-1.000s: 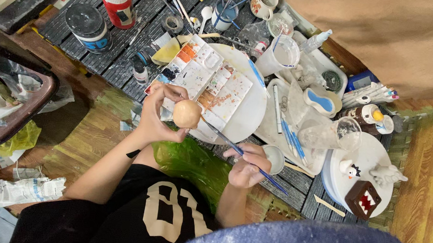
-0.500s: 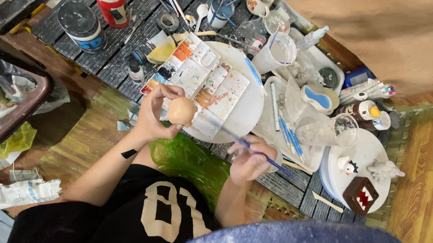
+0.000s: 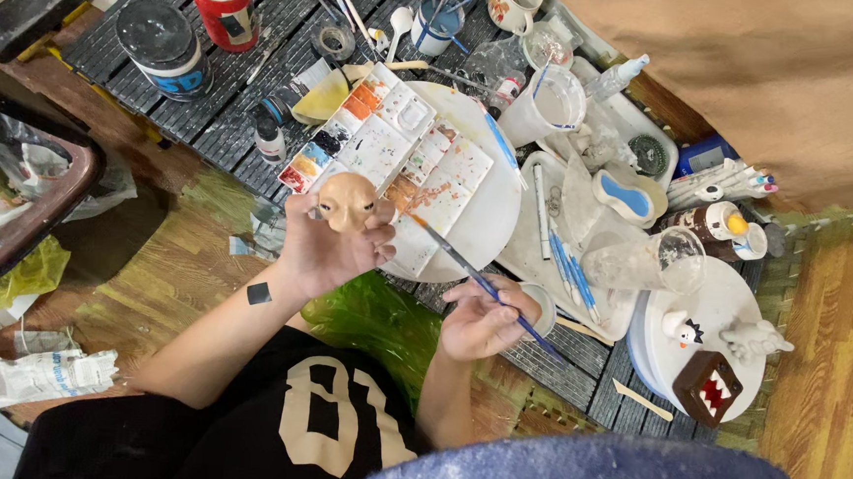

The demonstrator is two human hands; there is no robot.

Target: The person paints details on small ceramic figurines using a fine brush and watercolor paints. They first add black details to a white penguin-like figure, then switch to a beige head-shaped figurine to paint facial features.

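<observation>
Dark slatted worktop (image 3: 237, 110) crowded with painting gear fills the scene, seen from above over a person seated in a black shirt with pale numerals. Nearest the camera, the right hand (image 3: 481, 322) pinches a thin blue-handled paintbrush (image 3: 478, 280) between thumb and curled fingers, the brush slanting up and left so that its tip lies over the paint palette (image 3: 393, 149). Just beside it, the left hand (image 3: 332, 249) is raised palm-up, its fingers closed around a small flesh-coloured doll head (image 3: 348, 202) with the moulded face turned towards the camera; the head sits above the palette's near edge. A green plastic sheet (image 3: 372, 315) lies crumpled below the hands. Beyond them the white palette, its wells smeared with red, orange and dark paint, rests on a round white tray (image 3: 487, 214). To the right stand a clear plastic cup (image 3: 642, 263) lying on its side, a round white stand (image 3: 708, 316) bearing small white figurines and a brown block figure with a toothed mouth (image 3: 709, 387). Farther back are a white measuring jug (image 3: 545, 107), a cup of brushes (image 3: 438, 18), a dark-lidded jar (image 3: 160, 44) and a red-and-white bottle (image 3: 222, 0).
</observation>
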